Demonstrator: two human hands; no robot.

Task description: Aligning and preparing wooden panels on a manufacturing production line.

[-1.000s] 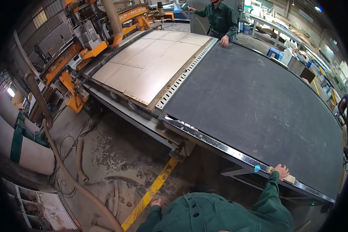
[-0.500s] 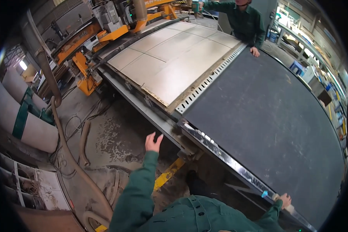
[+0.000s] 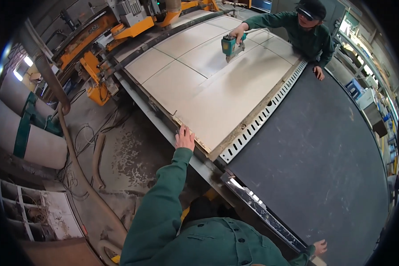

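At 11 o'clock from my body, my left hand (image 3: 185, 138) rests its fingers over the near edge of the pale sheet (image 3: 226, 111); the thumb is hidden, so I cannot tell whether it clamps beneath. At 3 o'clock, my right hand (image 3: 319, 247) has its fingers spread at the black tabletop (image 3: 306, 159); contact cannot be confirmed. My two hands are well apart.

To support the edge correctly, I should press evenly, place fingertips on the margin only, and leave ample clearance from the green handheld tool (image 3: 230, 45). My right palm, laid flat, should steady my lean.

Count, working outward:
- Pale sheet: one, at 12 o'clock, crossed by dark lines.
- Handheld tool: one, at 12 o'clock, over the sheet.
- Slotted strip (image 3: 264, 114): one, at 1 o'clock, between sheet and tabletop.
- Black tabletop: one, between 1 and 2 o'clock.
- Co-worker (image 3: 308, 33): one, at 1 o'clock, two hands visible, one gripping the tool.
- Orange machine (image 3: 135, 29): one, at 11 o'clock.
- Pale cylindrical bags (image 3: 44, 142): two, at 10 o'clock.
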